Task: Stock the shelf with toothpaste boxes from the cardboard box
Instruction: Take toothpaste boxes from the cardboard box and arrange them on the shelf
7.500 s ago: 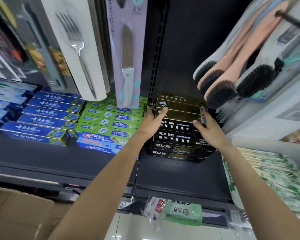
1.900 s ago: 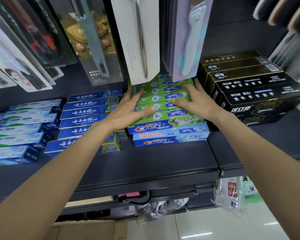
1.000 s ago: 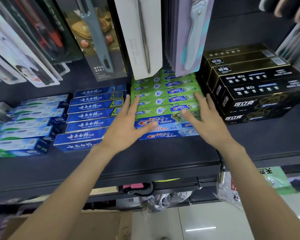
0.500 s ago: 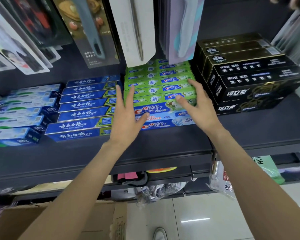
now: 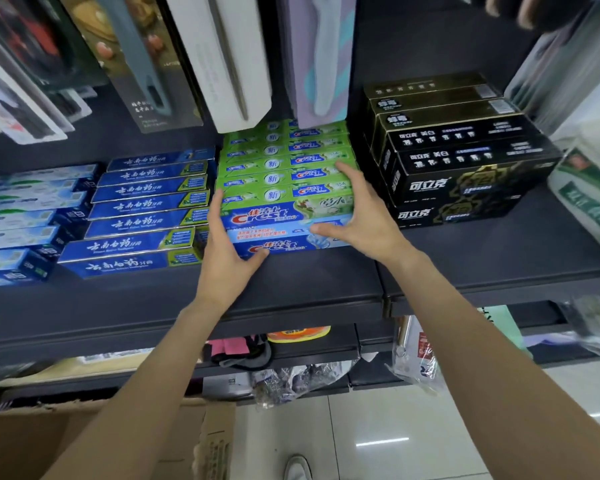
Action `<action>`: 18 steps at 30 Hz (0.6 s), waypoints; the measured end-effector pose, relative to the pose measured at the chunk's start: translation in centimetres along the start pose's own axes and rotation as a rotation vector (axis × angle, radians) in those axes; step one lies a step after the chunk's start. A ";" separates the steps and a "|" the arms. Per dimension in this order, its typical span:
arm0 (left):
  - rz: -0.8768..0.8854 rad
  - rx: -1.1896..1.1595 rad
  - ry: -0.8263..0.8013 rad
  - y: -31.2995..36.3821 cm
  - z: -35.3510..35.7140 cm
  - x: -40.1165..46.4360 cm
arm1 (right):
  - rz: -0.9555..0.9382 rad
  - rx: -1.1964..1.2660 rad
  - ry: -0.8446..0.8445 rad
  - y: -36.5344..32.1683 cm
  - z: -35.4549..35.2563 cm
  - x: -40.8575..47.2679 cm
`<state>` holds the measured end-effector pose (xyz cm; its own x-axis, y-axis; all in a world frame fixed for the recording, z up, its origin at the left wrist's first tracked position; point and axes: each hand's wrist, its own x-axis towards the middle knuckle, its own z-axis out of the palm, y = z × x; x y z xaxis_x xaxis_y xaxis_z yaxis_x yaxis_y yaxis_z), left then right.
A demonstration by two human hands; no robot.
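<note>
A stack of green and blue Crest toothpaste boxes (image 5: 284,188) lies on the dark shelf (image 5: 291,289). My left hand (image 5: 227,251) presses flat against the stack's left end, thumb under the front bottom box. My right hand (image 5: 361,216) lies against the stack's right end, fingers straight, thumb on the front face. Blue toothpaste boxes (image 5: 142,216) are stacked to the left, black and gold ones (image 5: 458,157) to the right. The cardboard box (image 5: 94,441) stands open on the floor at lower left.
Carded knives and utensils (image 5: 229,60) hang above the shelf, low over the green stack. Pale blue boxes (image 5: 25,216) fill the far left. A green and white pack (image 5: 589,199) sits at the right edge. Bagged goods (image 5: 291,379) hang below the shelf. A shoe tip (image 5: 297,467) shows on the floor.
Both hands slid from the top of the green stack out to its two ends and front. The view shifted slightly.
</note>
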<state>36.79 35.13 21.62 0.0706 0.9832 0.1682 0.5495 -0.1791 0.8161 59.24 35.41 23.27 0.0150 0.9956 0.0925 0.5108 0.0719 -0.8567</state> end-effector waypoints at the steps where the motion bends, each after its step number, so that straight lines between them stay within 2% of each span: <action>1: 0.001 0.003 0.005 0.1 0.1 0.1 | -0.008 0.009 -0.009 0.0 0.0 0.0; 14: -0.018 0.097 -0.028 0.4 0.0 1.2 | -0.033 0.078 -0.018 0.4 -0.1 0.2; 18: -0.021 0.098 -0.021 0.6 0.0 1.0 | -0.003 0.178 -0.004 0.1 -0.1 -0.8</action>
<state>37.19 36.03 22.25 0.0752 0.9874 0.1391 0.6294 -0.1552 0.7615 59.30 34.62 23.18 0.0099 0.9956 0.0934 0.3508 0.0840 -0.9327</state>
